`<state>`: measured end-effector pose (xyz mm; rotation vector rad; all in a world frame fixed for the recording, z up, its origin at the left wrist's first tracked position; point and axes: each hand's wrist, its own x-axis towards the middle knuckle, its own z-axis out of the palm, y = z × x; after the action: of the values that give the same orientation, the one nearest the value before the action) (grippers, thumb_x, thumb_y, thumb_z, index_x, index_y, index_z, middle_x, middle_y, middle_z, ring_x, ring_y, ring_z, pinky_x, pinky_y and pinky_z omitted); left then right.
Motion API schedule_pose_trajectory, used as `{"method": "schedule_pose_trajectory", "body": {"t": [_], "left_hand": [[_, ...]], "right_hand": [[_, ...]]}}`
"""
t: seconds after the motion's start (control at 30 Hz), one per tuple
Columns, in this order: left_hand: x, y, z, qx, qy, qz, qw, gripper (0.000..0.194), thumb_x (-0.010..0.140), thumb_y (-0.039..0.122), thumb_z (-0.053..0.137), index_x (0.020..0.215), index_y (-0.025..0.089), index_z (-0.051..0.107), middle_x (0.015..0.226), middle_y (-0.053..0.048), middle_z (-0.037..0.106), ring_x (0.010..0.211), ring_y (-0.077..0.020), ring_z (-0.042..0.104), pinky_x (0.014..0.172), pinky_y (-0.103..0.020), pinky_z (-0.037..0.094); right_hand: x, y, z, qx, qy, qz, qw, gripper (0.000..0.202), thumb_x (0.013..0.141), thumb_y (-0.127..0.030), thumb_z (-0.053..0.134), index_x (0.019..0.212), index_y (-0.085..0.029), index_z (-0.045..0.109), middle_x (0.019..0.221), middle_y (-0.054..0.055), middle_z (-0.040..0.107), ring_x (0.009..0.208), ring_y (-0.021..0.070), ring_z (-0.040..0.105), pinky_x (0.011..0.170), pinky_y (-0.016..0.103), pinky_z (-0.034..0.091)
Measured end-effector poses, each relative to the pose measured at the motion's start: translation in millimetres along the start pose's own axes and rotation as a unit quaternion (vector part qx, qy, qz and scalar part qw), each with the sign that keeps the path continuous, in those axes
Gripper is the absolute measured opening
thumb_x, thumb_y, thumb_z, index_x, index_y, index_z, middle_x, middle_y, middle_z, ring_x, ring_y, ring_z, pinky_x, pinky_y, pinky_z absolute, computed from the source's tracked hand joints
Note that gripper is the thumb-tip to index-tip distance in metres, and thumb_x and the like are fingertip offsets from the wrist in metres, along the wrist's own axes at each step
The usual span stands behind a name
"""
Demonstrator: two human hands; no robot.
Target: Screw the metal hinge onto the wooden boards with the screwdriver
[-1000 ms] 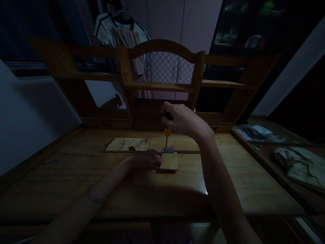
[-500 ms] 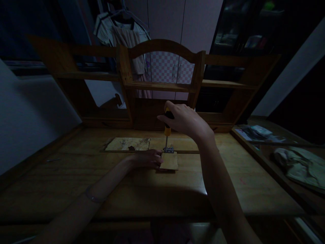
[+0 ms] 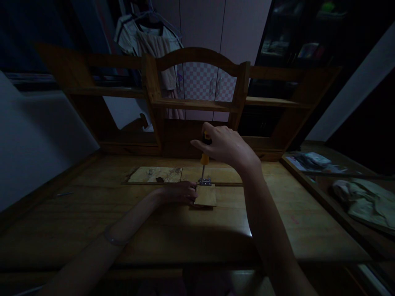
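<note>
My right hand (image 3: 226, 146) is closed around the yellow and black handle of a screwdriver (image 3: 204, 159). Its shaft points down, slightly tilted, with the tip at a small metal hinge (image 3: 206, 181). The hinge lies where a small square wooden piece (image 3: 206, 195) meets a long flat board (image 3: 216, 174). At the left edge of the small piece, my left hand (image 3: 182, 192) grips it with bent fingers, partly in shadow. The screw under the tip is too small to make out.
All this lies on a wooden desk (image 3: 123, 230) with a shelf unit (image 3: 197, 105) along its back. A thin metal rod-like item (image 3: 64, 193) lies at the left. To the right are plastic-wrapped items (image 3: 317, 159) and a crumpled pale cloth (image 3: 367, 201).
The screwdriver's handle has tilted a little to the right, and my right hand has shifted slightly with it. My left hand and the wooden pieces stay in place.
</note>
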<state>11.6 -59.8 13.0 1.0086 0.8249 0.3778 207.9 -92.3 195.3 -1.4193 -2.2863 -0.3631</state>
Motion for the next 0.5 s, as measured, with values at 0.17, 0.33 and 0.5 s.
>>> {"method": "schedule_pose_trajectory", "body": {"t": [0.17,0.33,0.5], "left_hand": [[2.8,-4.2,-5.2,-0.028,0.002,0.005,1.0,0.059,0.059,0.018,0.088,0.111,0.017,0.061,0.1,-0.007,0.068,0.086,-0.0183,0.067,0.078,-0.029,0.056],[4.0,-2.3,-5.4,0.026,-0.058,0.011,0.998,0.053,0.069,0.025,0.083,0.116,0.016,0.061,0.11,-0.008,0.067,0.098,-0.0205,0.066,0.084,-0.028,0.054],[0.2,0.9,-0.1,-0.001,0.001,0.004,1.0,0.062,0.058,0.024,0.089,0.113,0.016,0.061,0.102,-0.006,0.068,0.089,-0.0192,0.067,0.08,-0.028,0.056]], "right_hand": [[0.1,-1.9,-1.7,0.034,-0.015,-0.018,0.999,0.025,0.093,-0.035,0.052,0.107,-0.016,0.055,0.103,0.009,0.062,0.092,0.0265,0.058,0.077,0.033,0.041],[1.4,-2.4,1.6,0.007,0.002,-0.013,1.0,0.024,0.098,-0.037,0.05,0.108,-0.015,0.054,0.093,0.009,0.062,0.089,0.0271,0.059,0.073,0.032,0.04],[0.9,-0.2,2.5,0.059,0.016,-0.026,0.998,0.033,0.094,-0.043,0.053,0.112,-0.015,0.052,0.104,0.009,0.06,0.093,0.0268,0.058,0.08,0.034,0.041]]}}
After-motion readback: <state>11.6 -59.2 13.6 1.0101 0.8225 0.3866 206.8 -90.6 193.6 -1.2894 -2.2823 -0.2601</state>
